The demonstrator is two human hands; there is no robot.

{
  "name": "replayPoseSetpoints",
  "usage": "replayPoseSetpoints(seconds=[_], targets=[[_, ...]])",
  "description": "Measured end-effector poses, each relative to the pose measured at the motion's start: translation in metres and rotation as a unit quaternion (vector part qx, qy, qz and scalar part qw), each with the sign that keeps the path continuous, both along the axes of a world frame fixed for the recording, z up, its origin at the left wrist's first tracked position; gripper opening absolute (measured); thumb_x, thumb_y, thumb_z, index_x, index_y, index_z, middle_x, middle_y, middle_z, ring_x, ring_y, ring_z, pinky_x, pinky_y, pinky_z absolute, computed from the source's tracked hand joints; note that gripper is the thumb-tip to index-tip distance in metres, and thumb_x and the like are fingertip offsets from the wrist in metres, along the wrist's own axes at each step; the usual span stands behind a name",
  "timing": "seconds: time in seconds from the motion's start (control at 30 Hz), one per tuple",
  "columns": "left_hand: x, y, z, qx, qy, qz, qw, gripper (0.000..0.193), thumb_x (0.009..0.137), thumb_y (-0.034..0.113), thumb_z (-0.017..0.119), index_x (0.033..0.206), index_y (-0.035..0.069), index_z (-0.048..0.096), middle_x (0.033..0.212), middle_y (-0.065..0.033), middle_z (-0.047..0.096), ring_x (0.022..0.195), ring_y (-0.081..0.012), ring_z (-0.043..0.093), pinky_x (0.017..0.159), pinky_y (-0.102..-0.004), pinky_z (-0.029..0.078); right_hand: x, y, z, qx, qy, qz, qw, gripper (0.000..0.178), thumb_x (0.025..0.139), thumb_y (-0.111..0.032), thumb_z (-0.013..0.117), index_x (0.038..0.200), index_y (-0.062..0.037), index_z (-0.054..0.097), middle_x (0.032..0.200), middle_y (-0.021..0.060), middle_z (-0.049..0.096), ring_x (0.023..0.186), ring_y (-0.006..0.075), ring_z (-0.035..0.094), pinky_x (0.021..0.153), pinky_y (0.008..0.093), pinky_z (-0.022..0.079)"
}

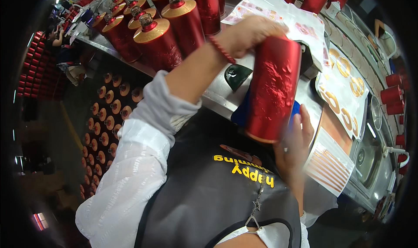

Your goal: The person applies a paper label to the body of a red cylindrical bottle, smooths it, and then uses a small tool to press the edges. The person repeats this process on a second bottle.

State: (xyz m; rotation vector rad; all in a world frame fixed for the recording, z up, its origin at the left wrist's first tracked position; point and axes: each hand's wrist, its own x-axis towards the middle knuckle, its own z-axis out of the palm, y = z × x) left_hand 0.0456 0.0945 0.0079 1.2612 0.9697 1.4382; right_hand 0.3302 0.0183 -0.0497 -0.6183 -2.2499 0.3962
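A red embossed bottle (274,91) with a gold rim at its near end hangs tilted over the bench edge. My left hand (254,35), a red braided cord at its wrist, is closed on the bottle's far end, and the neck there is hidden. Beside the near end is my right hand (294,141), blurred, its fingers stretched and apart; whether it touches the bottle I cannot tell. Under the bottle shows a blue thing (241,114), mostly covered. A dark green, shiny piece (237,76) lies on the metal bench to the left of the bottle.
Red bottles with gold shoulders (152,35) crowd the bench's left; more stand below (104,113). Printed label sheets (261,8) lie at the back. To the right are gold ring stickers (333,98), a strip-sticker sheet (329,163) and a sink (368,159). Another person (65,52) is far left.
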Motion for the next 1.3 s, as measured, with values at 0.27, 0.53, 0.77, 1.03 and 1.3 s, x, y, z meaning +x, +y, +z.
replayPoseSetpoints(seconds=[0.27,0.53,0.77,1.03,1.3], targets=[[-0.059,-0.041,0.033,0.117,0.341,0.445,0.82,0.026,0.094,0.024,0.073,0.096,-0.001,0.068,0.096,-0.007,0.071,0.086,-0.0111,0.067,0.075,-0.0265,0.052,-0.001,0.053,0.039,0.042,0.044,-0.021,0.998,0.038,0.089,0.012,0.057,0.123,-0.0031,0.066,0.145,0.0227,0.052,0.136,0.0366,0.05,0.11,0.0417,0.042],[-0.068,0.005,0.001,0.136,0.463,0.515,0.708,0.029,0.089,0.026,0.074,0.087,0.0,0.061,0.082,-0.0189,0.065,0.08,-0.0397,0.061,0.071,-0.0496,0.048,0.001,0.23,0.071,-0.036,0.022,-0.074,0.996,0.021,0.098,0.002,0.051,0.112,0.0003,0.065,0.128,0.0123,0.065,0.106,0.0204,0.062,0.091,0.0342,0.05],[-0.052,0.0,0.007,0.094,0.468,0.484,0.733,0.03,0.086,0.022,0.076,0.1,0.0,0.06,0.091,-0.0183,0.063,0.085,-0.0383,0.061,0.077,-0.0452,0.05,-0.072,0.504,0.085,0.14,-0.148,-0.229,0.952,0.039,0.098,-0.015,0.056,0.137,-0.0102,0.057,0.12,0.0213,0.062,0.112,0.0402,0.061,0.095,0.0458,0.049],[-0.012,-0.088,-0.032,0.017,0.495,0.12,0.861,0.044,0.078,0.019,0.076,0.119,0.005,0.064,0.115,-0.0224,0.06,0.101,-0.0387,0.059,0.092,-0.0481,0.048,-0.078,0.608,0.084,0.227,-0.143,-0.314,0.911,0.032,0.093,-0.033,0.066,0.1,-0.0031,0.059,0.099,0.0203,0.067,0.099,0.0412,0.064,0.087,0.0478,0.05],[-0.002,-0.086,-0.091,-0.045,0.615,0.153,0.772,0.042,0.084,0.005,0.065,0.126,0.012,0.067,0.125,-0.0216,0.059,0.114,-0.043,0.051,0.101,-0.0475,0.042,-0.007,0.486,0.155,0.214,-0.078,-0.217,0.949,0.028,0.094,-0.031,0.068,0.096,-0.0036,0.062,0.082,0.0115,0.063,0.081,0.0265,0.064,0.075,0.0359,0.051]])
